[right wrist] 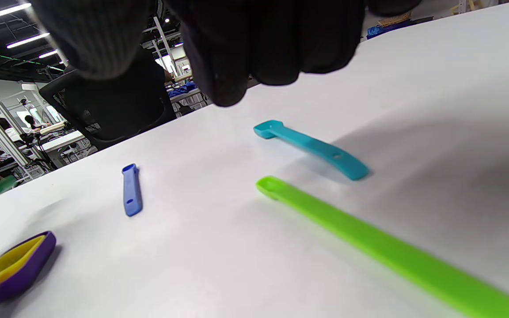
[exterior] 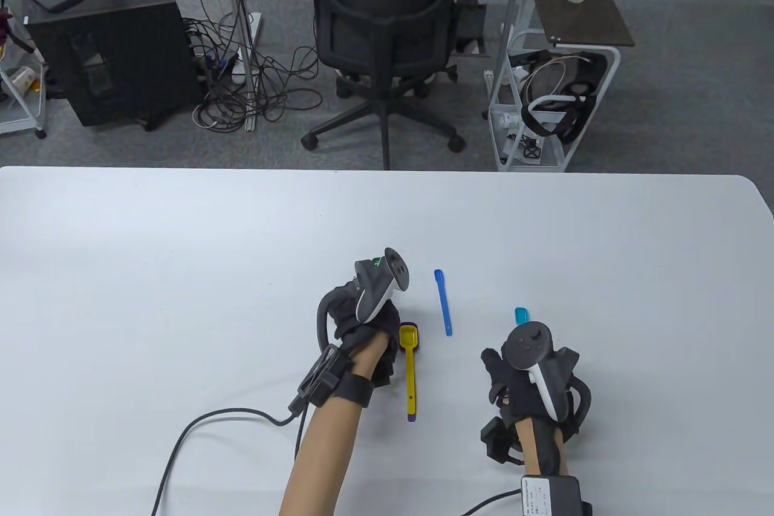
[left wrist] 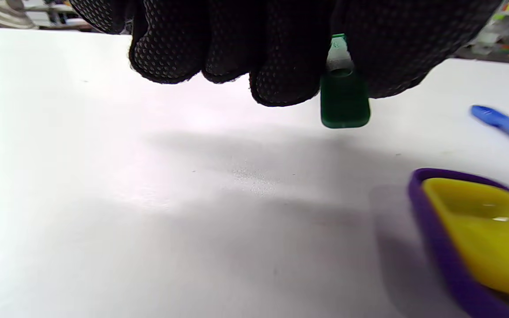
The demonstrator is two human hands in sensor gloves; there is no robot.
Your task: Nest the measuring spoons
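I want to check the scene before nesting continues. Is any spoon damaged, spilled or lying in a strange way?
Nothing stands out. The yellow spoon sits nested in the purple spoon; the blue spoon, teal spoon and light green spoon lie flat and apart. The left hand holds a dark green spoon.

Smooth matt white table top (exterior: 181, 274), faint sheen under the lights. Black knit-fabric gloves with a dotted grip texture on the left hand (left wrist: 219, 44); right hand (right wrist: 254, 39) glove looks plain ribbed knit. Glossy yellow plastic spoon (left wrist: 484, 229) nested in a purple plastic spoon (left wrist: 435, 247). Semi-translucent dark green plastic spoon (left wrist: 345, 104), matt blue plastic spoon (right wrist: 131, 191), teal plastic spoon (right wrist: 312, 148), smooth lime-green plastic spoon (right wrist: 369, 245).
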